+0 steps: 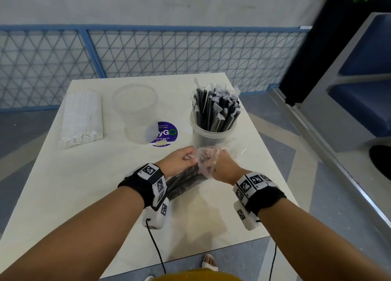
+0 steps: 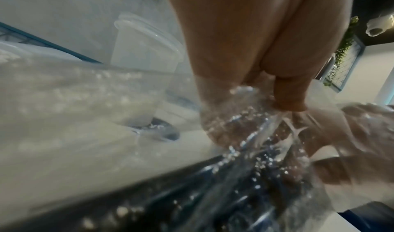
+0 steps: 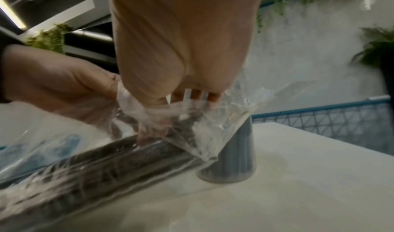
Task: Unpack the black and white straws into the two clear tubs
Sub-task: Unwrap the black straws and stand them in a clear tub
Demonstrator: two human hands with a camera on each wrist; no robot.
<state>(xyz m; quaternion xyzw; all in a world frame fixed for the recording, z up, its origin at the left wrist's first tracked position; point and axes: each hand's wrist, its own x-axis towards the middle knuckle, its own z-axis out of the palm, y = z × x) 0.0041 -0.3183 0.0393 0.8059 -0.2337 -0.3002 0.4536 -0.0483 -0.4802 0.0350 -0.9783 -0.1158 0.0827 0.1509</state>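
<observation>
A clear plastic bag of black straws (image 1: 184, 182) lies on the white table (image 1: 74, 185) between my wrists. My left hand (image 1: 179, 159) pinches the bag's open end, and my right hand (image 1: 220, 160) grips the crumpled plastic of the bag's mouth (image 1: 206, 160) beside it. In the wrist views the bag (image 2: 245, 193) (image 3: 95, 164) stretches from both hands. One clear tub (image 1: 212, 132) at the back right holds several wrapped black straws (image 1: 215, 109). An empty clear tub (image 1: 135, 111) stands mid-table. A pack of white straws (image 1: 82, 119) lies at the back left.
A round purple sticker (image 1: 166, 134) lies on the table beside the empty tub. A blue mesh fence (image 1: 148, 52) runs behind the table. A grey and blue bench (image 1: 359, 79) stands at the right. The table's front edge is near my feet.
</observation>
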